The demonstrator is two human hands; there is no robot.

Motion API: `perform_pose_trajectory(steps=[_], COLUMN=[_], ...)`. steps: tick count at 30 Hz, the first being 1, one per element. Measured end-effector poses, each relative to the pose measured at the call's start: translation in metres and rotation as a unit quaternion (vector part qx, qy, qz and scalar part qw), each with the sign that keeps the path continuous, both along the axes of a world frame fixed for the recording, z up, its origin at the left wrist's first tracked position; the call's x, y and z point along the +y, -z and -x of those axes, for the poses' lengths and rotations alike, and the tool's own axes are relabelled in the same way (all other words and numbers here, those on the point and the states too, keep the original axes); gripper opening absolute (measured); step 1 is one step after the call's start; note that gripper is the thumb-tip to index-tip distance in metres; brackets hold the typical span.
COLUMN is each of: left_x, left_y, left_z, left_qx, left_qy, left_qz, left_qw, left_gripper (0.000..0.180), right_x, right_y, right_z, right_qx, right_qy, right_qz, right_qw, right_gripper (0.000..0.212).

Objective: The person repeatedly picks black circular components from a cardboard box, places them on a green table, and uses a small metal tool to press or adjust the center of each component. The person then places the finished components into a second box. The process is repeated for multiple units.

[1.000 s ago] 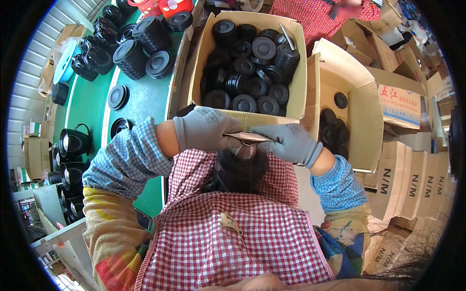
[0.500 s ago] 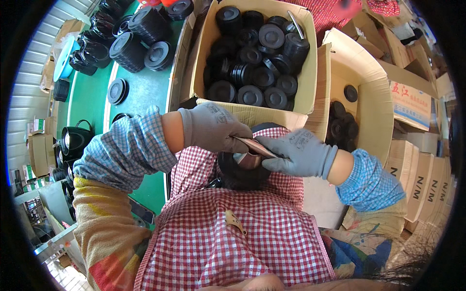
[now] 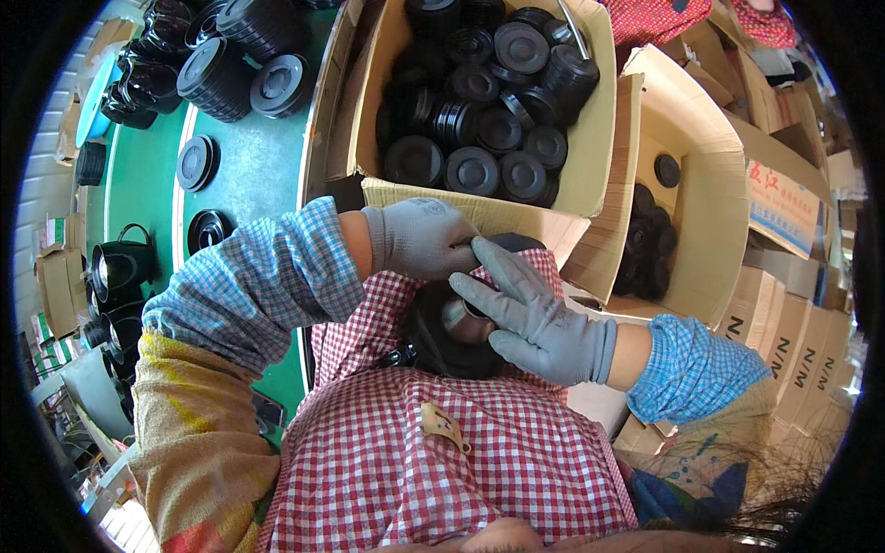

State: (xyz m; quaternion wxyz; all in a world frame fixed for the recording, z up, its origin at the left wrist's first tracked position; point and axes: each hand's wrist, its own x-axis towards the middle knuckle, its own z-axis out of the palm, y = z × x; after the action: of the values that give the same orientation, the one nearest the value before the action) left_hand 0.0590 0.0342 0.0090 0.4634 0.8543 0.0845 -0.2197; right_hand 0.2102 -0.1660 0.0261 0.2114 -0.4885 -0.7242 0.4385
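Note:
My left hand [image 3: 426, 240], in a grey glove, is closed above my lap; whatever its fingers hold is mostly hidden. My right hand [image 3: 548, 318], gloved the same way, has its fingers stretched out and reaches across to the left hand's fingertips. Under them, a shiny, curved metallic surface [image 3: 468, 324] shows within a black rounded thing [image 3: 433, 327] resting on my lap. The lower part of this black thing is dark and hard to make out. A red-and-white checked apron [image 3: 442, 461] covers my front and lap.
Ahead stands a cardboard box [image 3: 599, 138] full of round black lids and rings. To its right, a second box [image 3: 710, 230] holds smaller black discs. On the green table [image 3: 147, 221] at left are stacked black discs [image 3: 214, 78] and a black ring [image 3: 210, 229].
My right hand has opened from a pinch on a thin brownish piece to outstretched fingers. That piece is now mostly out of sight. The view has shifted slightly.

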Motion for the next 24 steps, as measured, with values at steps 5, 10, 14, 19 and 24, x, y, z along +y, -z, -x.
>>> perform_pose_trajectory(steps=[5, 10, 14, 19, 24], left_x=[0.0, -0.002, -0.007, -0.014, -0.022], left_y=[0.001, 0.018, 0.025, 0.021, 0.016], left_z=[-0.009, -0.018, -0.046, -0.021, 0.085], left_qx=[-0.019, -0.102, -0.129, -0.266, -0.362], left_qy=[0.015, 0.042, 0.07, -0.152, -0.383], left_qz=[-0.006, 0.0, -0.009, -0.101, -0.045], left_qw=[1.0, 0.994, 0.989, 0.946, 0.849], left_gripper=[0.036, 0.027, 0.033, 0.023, 0.028], right_x=[-0.007, -0.015, -0.023, -0.022, -0.012], right_y=[-0.003, -0.015, -0.026, -0.01, -0.051], right_z=[0.007, 0.026, 0.049, 0.01, -0.007], right_qx=[0.043, 0.069, 0.095, -0.015, 0.091], right_qy=[0.033, 0.116, 0.204, 0.246, 0.225], right_qz=[0.03, 0.064, 0.076, -0.031, 0.212], right_qw=[0.998, 0.989, 0.971, 0.969, 0.947], right_gripper=[0.082, 0.081, 0.081, 0.081, 0.074])
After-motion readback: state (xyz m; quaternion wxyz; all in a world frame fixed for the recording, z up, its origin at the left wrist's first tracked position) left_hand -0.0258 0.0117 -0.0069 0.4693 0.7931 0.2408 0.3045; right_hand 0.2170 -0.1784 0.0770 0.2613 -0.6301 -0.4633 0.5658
